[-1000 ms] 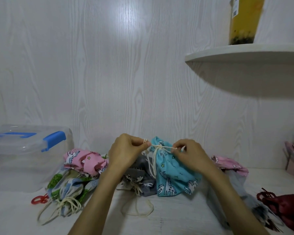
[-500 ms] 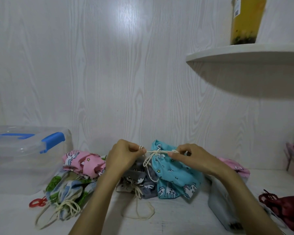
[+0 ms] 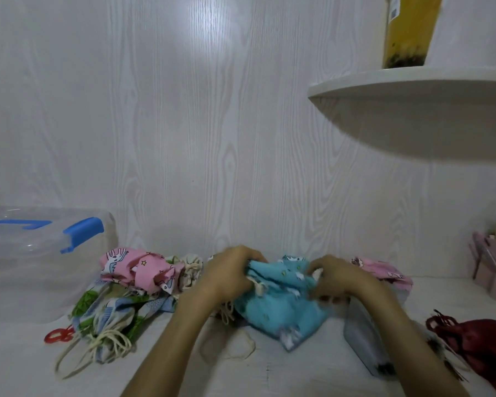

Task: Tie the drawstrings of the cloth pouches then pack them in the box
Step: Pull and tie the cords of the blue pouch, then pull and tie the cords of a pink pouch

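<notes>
Blue pouch (image 3: pixel 281 308) lies on the counter (image 3: pixel 269 376), its long axis running left to right, neck toward the left hand (image 3: pixel 229 275). Both that and the right hand (image 3: pixel 334 277) clutch its bunched cloth; half a second ago they pulled the drawstring taut above it.

A yellow drink cup (image 3: pixel 407 30) stands on the white shelf (image 3: pixel 413 81) — red scissors (image 3: pixel 58 335) lie on the table (image 3: pixel 17 368).
</notes>
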A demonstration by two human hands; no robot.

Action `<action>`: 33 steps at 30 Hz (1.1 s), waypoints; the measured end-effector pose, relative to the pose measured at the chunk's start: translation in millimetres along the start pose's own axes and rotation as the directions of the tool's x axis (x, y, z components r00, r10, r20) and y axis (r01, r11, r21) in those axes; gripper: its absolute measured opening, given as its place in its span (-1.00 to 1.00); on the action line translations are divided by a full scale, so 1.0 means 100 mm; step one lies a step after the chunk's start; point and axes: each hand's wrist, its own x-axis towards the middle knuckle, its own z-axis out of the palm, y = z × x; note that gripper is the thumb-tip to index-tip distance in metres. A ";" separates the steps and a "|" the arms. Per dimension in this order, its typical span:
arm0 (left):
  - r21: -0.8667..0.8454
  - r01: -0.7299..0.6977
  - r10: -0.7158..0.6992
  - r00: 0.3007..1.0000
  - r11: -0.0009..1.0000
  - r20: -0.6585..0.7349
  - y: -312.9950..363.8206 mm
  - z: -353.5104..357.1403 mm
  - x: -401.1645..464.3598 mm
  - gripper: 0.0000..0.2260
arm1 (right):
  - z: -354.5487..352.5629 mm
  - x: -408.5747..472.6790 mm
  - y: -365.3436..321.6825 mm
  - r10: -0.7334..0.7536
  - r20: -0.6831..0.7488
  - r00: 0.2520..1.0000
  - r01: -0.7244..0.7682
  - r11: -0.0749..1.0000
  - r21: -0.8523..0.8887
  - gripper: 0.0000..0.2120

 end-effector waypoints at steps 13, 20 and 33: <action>0.368 0.051 -0.197 0.909 0.928 0.368 -0.23 -0.16 0.00 -0.61 | 0.71 0.29 -0.12 -0.405 0.119 0.906 0.259 0.756 0.601 -0.57; 0.551 0.224 -0.343 0.931 0.804 0.122 -0.33 0.20 -0.04 -0.55 | -0.10 0.20 0.42 0.019 -0.597 0.802 0.271 0.879 0.391 -0.73; -0.263 0.081 -0.117 0.985 0.961 -0.123 0.20 -0.03 0.06 -0.75 | -0.27 0.09 0.85 0.160 -0.731 0.664 0.240 0.880 0.410 -0.78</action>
